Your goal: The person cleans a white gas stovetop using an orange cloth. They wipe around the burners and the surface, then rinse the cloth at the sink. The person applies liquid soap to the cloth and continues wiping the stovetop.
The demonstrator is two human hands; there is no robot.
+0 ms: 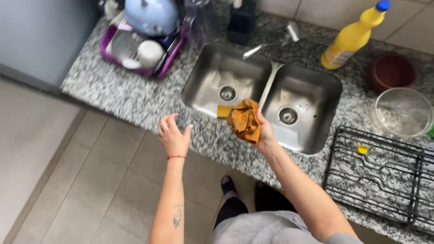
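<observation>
An orange cloth [244, 120] is held bunched in the right hand [264, 134], fingers clenched around it, above the front rim of the double sink [312, 138], about over the divider between the two basins. A yellow sponge [223, 111] is seen just left of the cloth, at the front of the left basin. The right forearm is stretched up from lower right, wrist bent slightly inward.

The left hand [173, 135] is raised over the counter edge left of the sink, fingers curled around what looks like a small clear glass [181, 123]; the glass is hard to make out. A red string is worn on the left wrist, and a small tattoo is seen on the forearm.

The counter [135, 97] is speckled grey granite. A faucet [266, 45] is set behind the sink. A purple dish rack [138, 49] with dishes is placed at far left. A yellow bottle [355, 36] with blue cap is stood right of the faucet, with a red bowl [390, 71] and a glass bowl [402, 112] near it. A black wire grate [379, 174] is laid at right, a small yellow cap [362, 149] on it. The floor [68, 190] is covered in beige tiles.
</observation>
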